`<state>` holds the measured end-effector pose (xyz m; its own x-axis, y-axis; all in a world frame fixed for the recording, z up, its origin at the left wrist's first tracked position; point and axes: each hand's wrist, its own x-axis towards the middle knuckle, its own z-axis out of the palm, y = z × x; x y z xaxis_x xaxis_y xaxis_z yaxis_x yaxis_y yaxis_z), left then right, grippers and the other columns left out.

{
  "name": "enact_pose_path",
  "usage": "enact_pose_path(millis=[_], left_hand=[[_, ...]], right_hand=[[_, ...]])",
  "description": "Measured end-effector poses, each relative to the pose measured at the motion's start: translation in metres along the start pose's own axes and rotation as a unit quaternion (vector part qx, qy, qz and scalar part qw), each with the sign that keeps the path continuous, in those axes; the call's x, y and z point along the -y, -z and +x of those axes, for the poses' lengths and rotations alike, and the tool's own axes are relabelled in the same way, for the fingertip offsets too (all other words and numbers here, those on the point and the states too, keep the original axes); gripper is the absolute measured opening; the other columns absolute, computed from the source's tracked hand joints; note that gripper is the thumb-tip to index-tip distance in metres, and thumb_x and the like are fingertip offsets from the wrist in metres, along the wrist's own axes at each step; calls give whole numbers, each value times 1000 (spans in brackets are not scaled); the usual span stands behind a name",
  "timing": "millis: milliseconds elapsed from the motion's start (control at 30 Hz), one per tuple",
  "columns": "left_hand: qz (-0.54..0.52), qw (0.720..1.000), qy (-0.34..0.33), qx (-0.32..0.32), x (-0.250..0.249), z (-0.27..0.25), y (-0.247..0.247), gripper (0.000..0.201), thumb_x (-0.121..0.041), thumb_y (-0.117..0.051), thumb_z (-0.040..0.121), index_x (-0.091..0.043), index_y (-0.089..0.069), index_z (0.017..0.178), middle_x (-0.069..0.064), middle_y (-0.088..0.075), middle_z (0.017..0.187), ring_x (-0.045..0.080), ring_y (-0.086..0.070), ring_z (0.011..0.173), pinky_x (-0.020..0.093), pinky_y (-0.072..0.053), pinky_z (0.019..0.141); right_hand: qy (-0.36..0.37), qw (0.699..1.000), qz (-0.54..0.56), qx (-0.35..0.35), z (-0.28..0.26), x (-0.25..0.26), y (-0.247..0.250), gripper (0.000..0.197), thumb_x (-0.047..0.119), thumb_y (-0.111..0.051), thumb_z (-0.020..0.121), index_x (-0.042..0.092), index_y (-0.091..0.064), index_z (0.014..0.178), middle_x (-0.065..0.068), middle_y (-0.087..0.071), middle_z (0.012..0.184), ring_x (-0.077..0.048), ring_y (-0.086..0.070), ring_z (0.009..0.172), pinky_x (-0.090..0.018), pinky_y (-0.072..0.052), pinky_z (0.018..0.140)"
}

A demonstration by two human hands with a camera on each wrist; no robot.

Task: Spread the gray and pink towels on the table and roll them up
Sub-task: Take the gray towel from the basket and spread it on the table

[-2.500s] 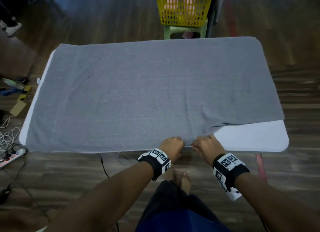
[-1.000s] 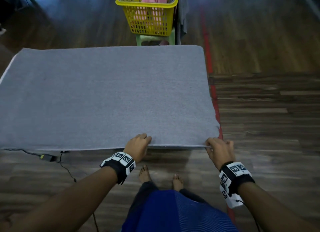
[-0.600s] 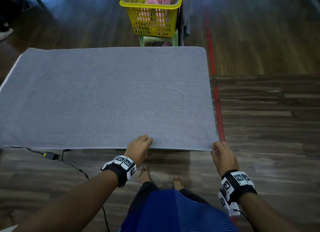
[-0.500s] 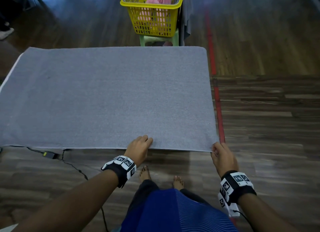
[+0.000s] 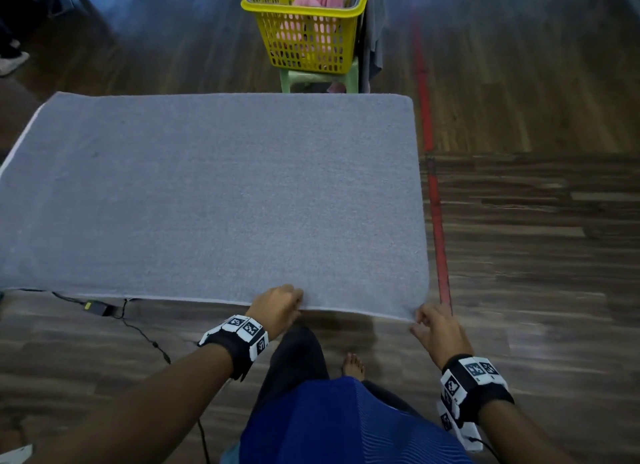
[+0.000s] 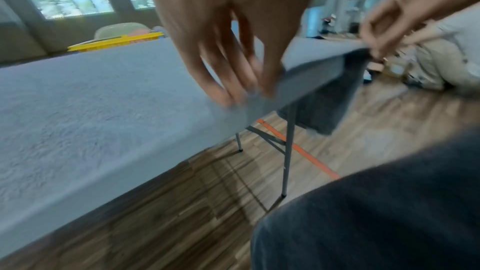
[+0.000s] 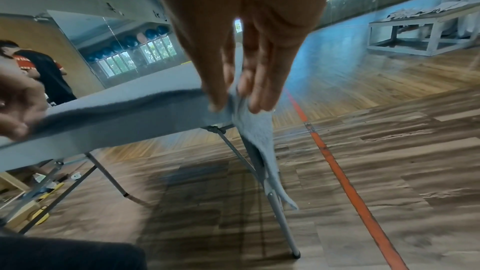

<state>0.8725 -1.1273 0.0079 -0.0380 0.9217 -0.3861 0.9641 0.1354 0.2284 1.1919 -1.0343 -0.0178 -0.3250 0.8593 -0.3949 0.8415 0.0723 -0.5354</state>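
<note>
The gray towel (image 5: pixel 214 193) lies flat over nearly the whole table (image 5: pixel 26 136), of which only a white strip shows at the left. My left hand (image 5: pixel 278 306) holds the towel's near edge at the middle, fingers on top (image 6: pixel 223 91) and the cloth bunched at the fingertips. My right hand (image 5: pixel 427 321) pinches the near right corner (image 7: pixel 233 102) between thumb and fingers; the rest of that corner hangs past the table edge (image 7: pixel 259 141). The pink towel (image 5: pixel 311 10) sits in a yellow basket (image 5: pixel 304 44) beyond the table.
The basket stands on a green stool (image 5: pixel 318 79), with another gray cloth (image 5: pixel 373 27) draped on its right side. A red line (image 5: pixel 434 200) runs along the wooden floor right of the table. A cable and adapter (image 5: pixel 100 307) lie under the near left edge. Folding legs (image 7: pixel 280 217) hold the table.
My hands, together at the middle of the near edge, have parted. The right went to the right corner and drew the towel over the bare white tabletop. The left's fingers curled onto the edge.
</note>
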Motion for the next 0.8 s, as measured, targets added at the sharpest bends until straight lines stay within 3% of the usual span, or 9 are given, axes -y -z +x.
enact_pose_path(millis=[67,133,200,300,433,533,600,700,800], left_hand=[[-29,998,-5,59,4,10,9,18,-33,-61,87,-15,-58,93,1,-60,90,21,-58,84,27,-39,67],[-45,999,-1,26,10,24,22,23,-36,-59,89,-15,-60,96,2,-62,96,21,-58,86,28,-42,71],[-52,999,5,-16,16,41,31,23,-35,-60,89,-13,-61,97,4,-61,97,22,-57,89,30,-43,74],[-54,997,-13,-50,24,69,40,28,-35,-65,84,-12,-62,101,8,-60,101,28,-55,95,36,-45,79],[-32,999,-19,-37,35,98,42,48,-48,-63,80,-20,-55,119,4,-51,124,26,-46,115,37,-38,92],[-27,999,-9,-29,46,116,48,75,-58,-69,71,-28,-44,135,8,-34,146,32,-30,135,46,-28,106],[-23,1000,9,19,51,125,55,96,-64,-70,64,-37,-25,144,9,-12,156,36,-9,142,57,-16,110],[-11,995,12,100,61,130,54,117,-65,-74,57,-47,2,144,3,17,157,41,17,140,71,-3,105],[5,991,7,137,61,130,47,125,-56,-80,58,-44,9,145,5,28,153,46,26,136,77,-1,99]], right_hand=[[-14,999,-23,17,7,3,8,22,32,-74,78,26,-53,75,13,-56,81,-13,-57,75,-28,-45,66],[-5,999,-38,3,26,18,22,19,40,-67,83,30,-53,75,12,-58,74,-9,-57,69,-29,-50,65],[15,999,-37,-6,59,40,35,18,37,-61,88,28,-53,76,10,-57,74,-10,-57,68,-31,-51,65],[59,997,-49,-23,123,83,49,15,34,-60,89,21,-58,81,1,-60,85,-21,-60,78,-36,-51,71],[97,990,-96,-20,211,140,56,21,36,-63,86,20,-63,100,-6,-59,112,-28,-56,104,-38,-46,88],[104,987,-126,11,271,177,54,52,44,-67,81,25,-52,127,-7,-40,142,-32,-39,128,-46,-34,106],[101,981,-165,29,300,198,49,71,53,-68,76,33,-39,138,-4,-24,152,-32,-24,138,-51,-27,109],[104,967,-213,98,329,221,37,90,67,-66,70,43,-22,145,2,-5,158,-33,-8,143,-63,-21,108],[90,954,-231,170,343,223,25,100,74,-64,66,50,-8,145,10,8,158,-33,6,144,-71,-15,105]])
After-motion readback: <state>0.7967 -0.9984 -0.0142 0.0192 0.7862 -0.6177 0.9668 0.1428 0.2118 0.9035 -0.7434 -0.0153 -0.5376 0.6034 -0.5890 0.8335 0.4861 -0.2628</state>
